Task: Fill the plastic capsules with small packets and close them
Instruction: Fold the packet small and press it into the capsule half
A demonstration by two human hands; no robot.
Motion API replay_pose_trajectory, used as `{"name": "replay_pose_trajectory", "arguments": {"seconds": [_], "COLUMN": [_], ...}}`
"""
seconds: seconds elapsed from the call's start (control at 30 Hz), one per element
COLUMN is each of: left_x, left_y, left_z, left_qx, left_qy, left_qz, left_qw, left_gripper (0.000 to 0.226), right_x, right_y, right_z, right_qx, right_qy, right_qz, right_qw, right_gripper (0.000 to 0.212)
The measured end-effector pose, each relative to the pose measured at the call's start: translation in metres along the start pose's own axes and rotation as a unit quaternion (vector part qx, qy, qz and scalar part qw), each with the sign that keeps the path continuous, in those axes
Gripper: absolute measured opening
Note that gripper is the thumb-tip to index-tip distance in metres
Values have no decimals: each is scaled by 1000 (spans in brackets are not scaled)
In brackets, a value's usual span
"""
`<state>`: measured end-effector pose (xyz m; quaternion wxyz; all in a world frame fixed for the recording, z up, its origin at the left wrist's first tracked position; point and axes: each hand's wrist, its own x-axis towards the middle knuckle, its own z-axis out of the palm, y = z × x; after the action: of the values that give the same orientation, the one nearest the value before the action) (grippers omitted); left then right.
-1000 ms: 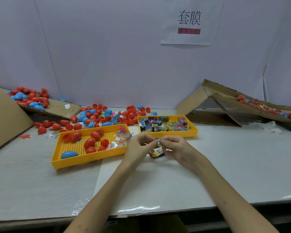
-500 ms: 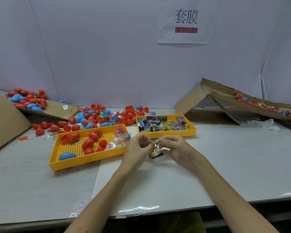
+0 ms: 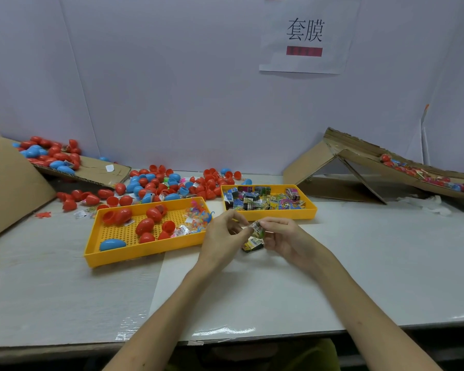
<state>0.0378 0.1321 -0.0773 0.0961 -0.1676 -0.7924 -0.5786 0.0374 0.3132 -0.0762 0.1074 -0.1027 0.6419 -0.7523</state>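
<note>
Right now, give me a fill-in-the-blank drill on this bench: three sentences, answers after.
1. The held packet is pinched by the left hand and right hand, in front of two ___ trays.
2. The left tray holds red capsules and one ___ capsule.
3. The right tray holds printed packets and ___ capsules.
Missing: yellow; blue; no.

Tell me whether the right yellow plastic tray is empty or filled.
Filled: many small colourful printed packets cover the floor of the right yellow plastic tray.
</note>
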Motion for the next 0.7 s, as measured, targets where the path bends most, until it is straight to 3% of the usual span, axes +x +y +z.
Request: {"name": "replay_pose_trajectory", "arguments": {"seconds": [0.23, 0.53, 0.7], "left_x": [0, 5, 6], "left_y": [1, 5, 4], "left_z": [-3, -13, -15], "left_qx": [45, -79, -53], "left_qy": [20, -49, 34], "left_qz": [27, -21, -6], "left_qw": [998, 995, 998], "left_gripper": [10, 17, 18], "right_x": [-2, -1, 0], "right_y": [-2, -1, -1], "right_z": [2, 2, 3], "right_qx": [-13, -6, 25], "right_qy": [0, 27, 26], "right_qz": [-8, -8, -2], "right_qw": [1000, 1000, 999], "right_gripper": [13, 11, 26]}}
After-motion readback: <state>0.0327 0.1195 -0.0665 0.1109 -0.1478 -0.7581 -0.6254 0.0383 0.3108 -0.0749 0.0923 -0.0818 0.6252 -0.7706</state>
